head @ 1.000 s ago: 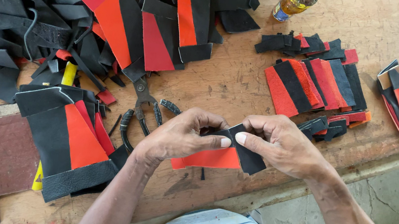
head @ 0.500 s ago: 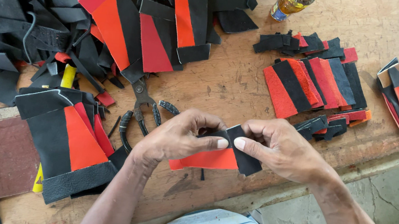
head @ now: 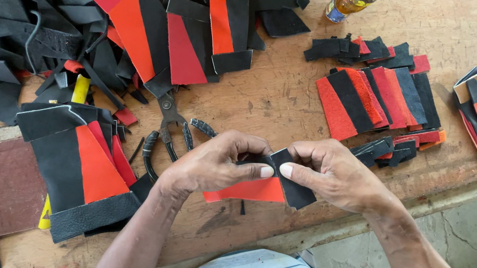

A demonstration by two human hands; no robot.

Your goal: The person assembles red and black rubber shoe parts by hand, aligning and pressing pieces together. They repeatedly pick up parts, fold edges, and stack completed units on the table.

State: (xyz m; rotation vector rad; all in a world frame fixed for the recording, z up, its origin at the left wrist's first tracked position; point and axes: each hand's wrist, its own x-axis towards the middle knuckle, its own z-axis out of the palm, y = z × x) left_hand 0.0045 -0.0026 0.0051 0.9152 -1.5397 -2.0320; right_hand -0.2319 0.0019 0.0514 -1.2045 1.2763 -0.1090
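Head view, looking down: left hand (head: 211,164) and right hand (head: 333,173) close together over the near edge of the wooden counter (head: 278,96), fingers (head: 258,171) of both pinched shut on one small red and black leather piece (head: 256,187). Just behind the left hand, dark pliers (head: 167,126). Far back, a bottle (head: 349,0) with a yellow label. Red and black leather stacks (head: 374,95) on the right.

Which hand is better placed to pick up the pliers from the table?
Left. The left hand is right beside the pliers; the right hand is farther away, and both pinch the red and black piece.
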